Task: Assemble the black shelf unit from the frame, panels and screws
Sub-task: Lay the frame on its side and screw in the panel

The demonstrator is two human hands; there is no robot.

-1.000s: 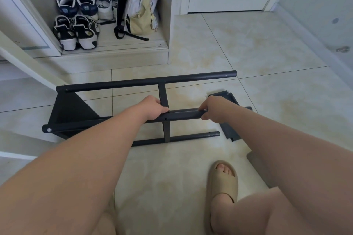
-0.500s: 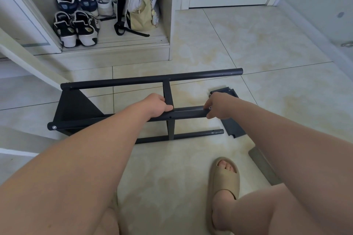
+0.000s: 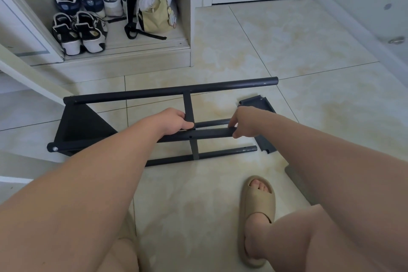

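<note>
Where the white cupboard niche (image 3: 141,52) opens at floor level, it holds several sneakers (image 3: 79,31), navy and black-and-white, beside a slumped cream fabric backpack (image 3: 152,0). On the glossy marbled floor tiles (image 3: 287,51) the black frame (image 3: 167,91) lies on its side: round matte metal tubes joined by a flat crossbar, with a triangular panel (image 3: 81,123) fixed at its left end. At the nearest raised tube, the left hand (image 3: 174,120) is wrapped round it and the right hand (image 3: 242,122) pinches it further right. A loose dark panel (image 3: 256,104) lies flat just beyond the right hand.
</note>
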